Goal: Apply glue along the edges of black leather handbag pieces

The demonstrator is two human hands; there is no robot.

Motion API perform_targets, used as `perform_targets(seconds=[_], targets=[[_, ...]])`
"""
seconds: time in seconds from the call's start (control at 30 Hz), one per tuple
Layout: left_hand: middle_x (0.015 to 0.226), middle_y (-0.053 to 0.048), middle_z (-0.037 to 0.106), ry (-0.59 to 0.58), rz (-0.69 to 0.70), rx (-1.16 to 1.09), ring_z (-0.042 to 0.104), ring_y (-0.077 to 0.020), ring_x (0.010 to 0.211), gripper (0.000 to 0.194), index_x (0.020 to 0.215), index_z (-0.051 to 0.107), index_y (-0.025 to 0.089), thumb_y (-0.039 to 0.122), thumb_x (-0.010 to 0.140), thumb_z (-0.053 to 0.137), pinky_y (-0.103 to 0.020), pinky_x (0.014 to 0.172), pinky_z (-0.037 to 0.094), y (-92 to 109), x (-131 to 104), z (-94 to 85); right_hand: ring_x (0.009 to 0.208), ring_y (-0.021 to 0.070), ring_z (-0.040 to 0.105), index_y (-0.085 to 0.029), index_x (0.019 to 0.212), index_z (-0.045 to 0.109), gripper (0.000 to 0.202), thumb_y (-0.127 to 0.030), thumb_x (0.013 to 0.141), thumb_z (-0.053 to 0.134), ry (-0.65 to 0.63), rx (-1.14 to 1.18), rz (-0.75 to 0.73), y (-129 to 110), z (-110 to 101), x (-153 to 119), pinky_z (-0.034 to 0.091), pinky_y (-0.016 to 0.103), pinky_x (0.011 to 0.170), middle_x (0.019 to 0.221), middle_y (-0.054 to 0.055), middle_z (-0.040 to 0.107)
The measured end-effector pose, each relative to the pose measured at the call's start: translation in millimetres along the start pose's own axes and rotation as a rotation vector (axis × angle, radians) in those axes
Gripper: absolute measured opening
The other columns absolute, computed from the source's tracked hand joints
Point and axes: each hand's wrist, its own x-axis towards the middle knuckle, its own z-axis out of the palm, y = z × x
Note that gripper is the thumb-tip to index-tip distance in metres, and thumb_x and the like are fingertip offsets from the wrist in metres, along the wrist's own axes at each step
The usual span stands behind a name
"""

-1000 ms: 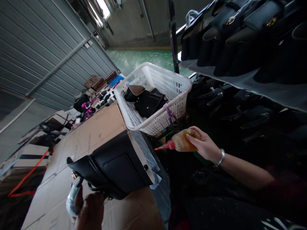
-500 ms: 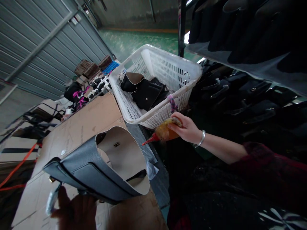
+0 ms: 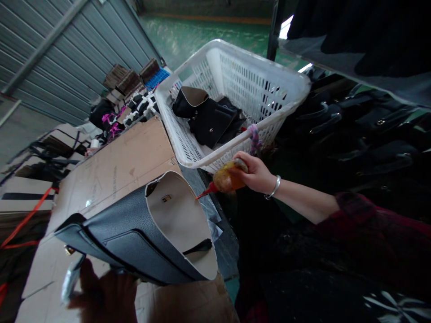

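Observation:
A dark blue-grey handbag (image 3: 128, 237) lies tilted over the cardboard, its pale-lined mouth facing right. My left hand (image 3: 107, 291), in shadow at the bottom, grips the bag's lower side, with some fingertips hidden behind it. Beside that hand hangs a handle (image 3: 71, 280) in clear wrapping. In my right hand (image 3: 257, 172) is a squeeze bottle (image 3: 229, 177) of amber liquid, held sideways with fingers wrapped round it. Its red nozzle points left, and the tip is at the upper right rim of the bag's mouth; I cannot tell whether it touches.
A white plastic basket (image 3: 286, 85) with black bag pieces (image 3: 212, 123) stands just beyond my right hand. Cardboard (image 3: 134, 157) covers the table. Piles of parts (image 3: 124, 116) lie at the back left. Black bags (image 3: 370, 130) fill a rack on the right.
The nozzle tip has come closer to the bag's rim. The bag has shifted slightly right, still in my left hand. The view has moved a little, and the basket appears larger.

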Motion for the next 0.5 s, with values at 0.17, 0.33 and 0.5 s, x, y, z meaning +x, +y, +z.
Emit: perform_targets(seconds=[0.17,0.33,0.5], targets=[[0.032,0.008,0.039,-0.311,0.141,0.082,0.035,-0.0180,0.022,0.057,0.119,0.067,0.040,0.073,0.073,0.061,-0.032,0.027,0.042,2.9,10.8,-1.5,0.064,0.0122,0.043,-0.020,0.078,0.050,0.026,-0.041,0.078,0.065,-0.020,0.042,0.052,7.1,0.6,-5.5,0.036,0.026,0.062,0.068,-0.004,0.046],[0.033,0.011,0.042,-0.231,0.154,0.207,0.028,-0.0147,0.022,0.050,0.121,0.065,0.045,0.071,0.079,0.057,-0.029,0.025,0.036,7.5,4.6,21.4,0.064,0.0113,0.043,-0.020,0.077,0.050,0.026,-0.040,0.077,0.066,-0.062,0.101,0.113,9.4,-1.6,-19.9,0.037,0.026,0.061,0.067,-0.004,0.046],[0.032,0.012,0.040,-0.206,0.182,0.241,0.023,-0.0140,0.023,0.052,0.122,0.063,0.047,0.075,0.079,0.052,-0.031,0.024,0.029,7.4,2.5,26.7,0.059,0.0103,0.042,-0.019,0.080,0.051,0.023,-0.037,0.079,0.066,-0.163,0.094,0.150,5.2,-6.9,-34.2,0.036,0.025,0.057,0.065,-0.005,0.046]])
